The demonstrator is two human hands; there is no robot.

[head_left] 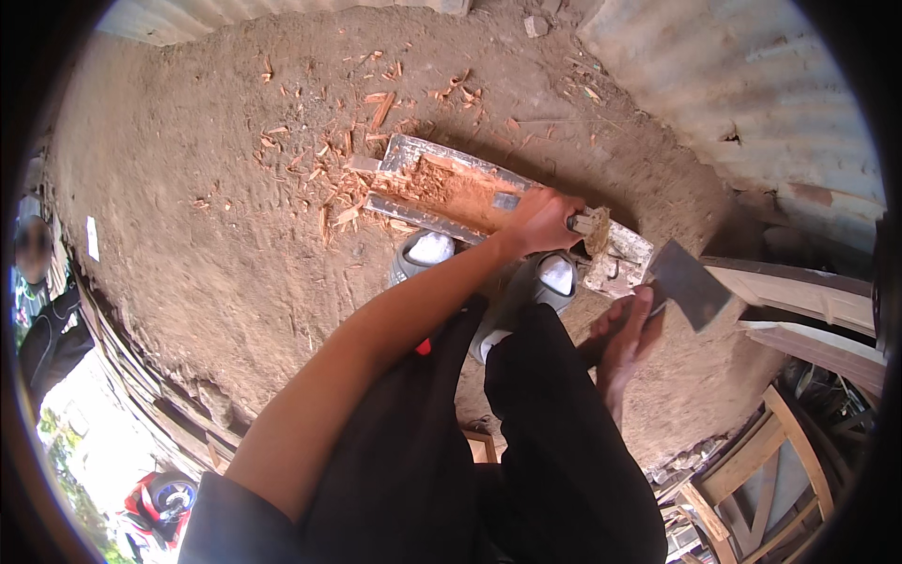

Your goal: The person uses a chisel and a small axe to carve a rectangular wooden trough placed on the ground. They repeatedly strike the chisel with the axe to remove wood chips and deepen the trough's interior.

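Observation:
A long wooden piece (460, 167) with a hollowed, orange-brown trough and worn white edges lies slantwise on the dirt ground. My left hand (545, 221) is wrapped round a chisel, whose flat metal blade (505, 200) points left over the hollow. Past my fist the chisel's handle end looks frayed. To the right, just off the wood's near end, my right hand (628, 329) grips a hatchet with a broad dark blade (691, 287); its handle is mostly hidden. My shoes (430, 250) stand against the near side of the wood.
Wood chips (381, 111) are strewn on the dirt left of and beyond the wood. Corrugated metal sheeting (742, 103) rises at the right. Wooden frames (766, 451) lean at lower right. A red motorcycle (155, 512) and a person (42, 329) are at the left edge.

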